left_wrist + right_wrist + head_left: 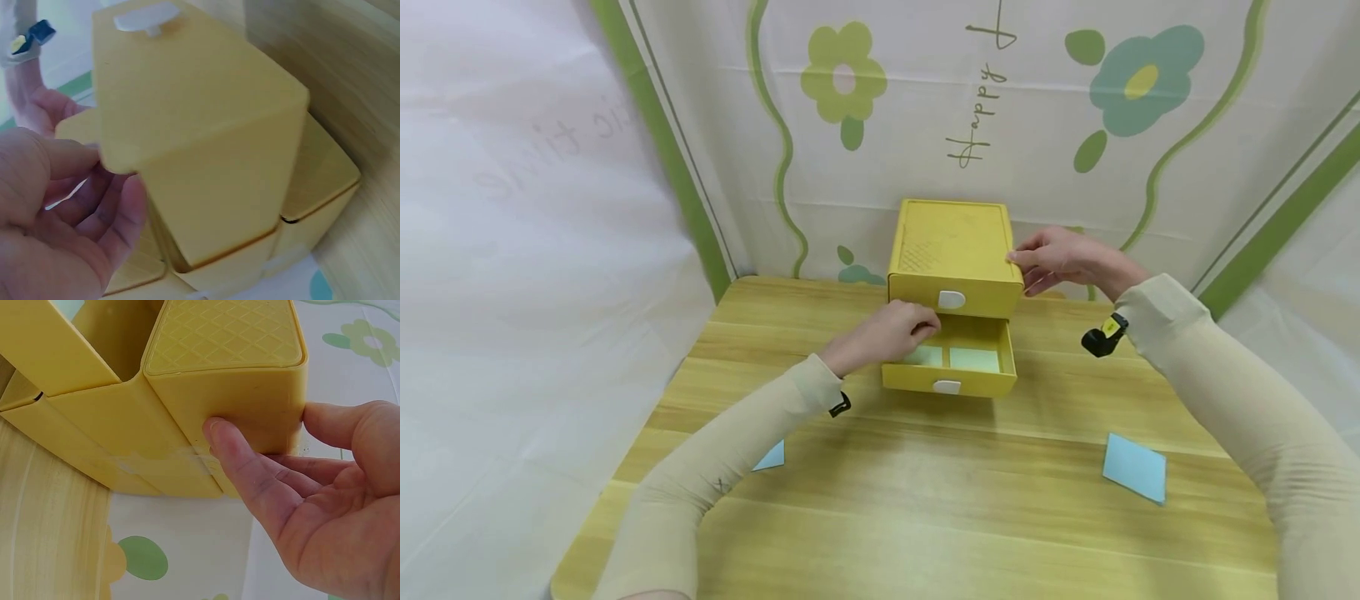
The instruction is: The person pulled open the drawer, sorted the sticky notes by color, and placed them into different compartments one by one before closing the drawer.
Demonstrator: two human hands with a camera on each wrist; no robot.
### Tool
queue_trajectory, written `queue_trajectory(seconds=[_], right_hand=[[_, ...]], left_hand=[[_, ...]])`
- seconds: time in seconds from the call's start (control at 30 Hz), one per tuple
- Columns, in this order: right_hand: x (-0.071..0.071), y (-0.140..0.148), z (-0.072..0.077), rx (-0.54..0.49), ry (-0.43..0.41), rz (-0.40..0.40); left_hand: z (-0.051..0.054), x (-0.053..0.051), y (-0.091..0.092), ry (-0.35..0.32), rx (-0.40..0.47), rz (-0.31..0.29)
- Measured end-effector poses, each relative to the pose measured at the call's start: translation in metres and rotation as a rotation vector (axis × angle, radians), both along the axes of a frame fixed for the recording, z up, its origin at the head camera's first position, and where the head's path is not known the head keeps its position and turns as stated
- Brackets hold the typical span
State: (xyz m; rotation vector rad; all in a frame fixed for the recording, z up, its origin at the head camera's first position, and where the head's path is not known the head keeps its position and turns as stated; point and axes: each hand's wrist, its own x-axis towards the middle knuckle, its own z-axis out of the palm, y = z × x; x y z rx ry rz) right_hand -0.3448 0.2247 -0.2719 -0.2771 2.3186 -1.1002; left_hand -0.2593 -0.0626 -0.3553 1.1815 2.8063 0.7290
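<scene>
A yellow drawer box (955, 237) stands against the back curtain. Its middle drawer (951, 382) is pulled out, with two pale green paper squares (974, 360) lying inside. My left hand (891, 333) is over the drawer's left wall, fingers curled. In the left wrist view its thumb tip meets the drawer's front corner, and whether the fingers pinch anything is hidden. At the box's upper right edge, my right hand (1063, 260) holds the side. The right wrist view shows its fingertips (220, 432) pressed against the yellow side, with another digit at the edge.
Blue paper (1136, 468) lies on the wooden table (880, 517) at the right. Another blue piece (771, 457) shows partly from under my left forearm. A closed lower tier (322, 169) lies beneath the open drawer. Printed curtains (700, 125) enclose the back and sides.
</scene>
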Motion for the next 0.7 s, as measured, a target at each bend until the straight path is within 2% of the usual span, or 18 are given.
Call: queue_trajectory(seconds=[0.17,0.27,0.5,0.7], right_hand=[[-0.001,0.0,-0.002,0.005,0.0,-0.007],[-0.001,0.0,-0.002,0.0,-0.003,-0.012],[-0.001,0.001,-0.001,-0.014,-0.015,-0.003],[-0.004,0.001,-0.001,-0.01,-0.017,-0.002]], left_hand=[[0.006,0.013,0.005,0.102,0.041,-0.008],[0.006,0.022,0.008,0.173,0.05,-0.031],[-0.002,0.043,0.01,0.354,0.071,-0.08],[-0.01,0.061,0.016,0.453,0.07,-0.128]])
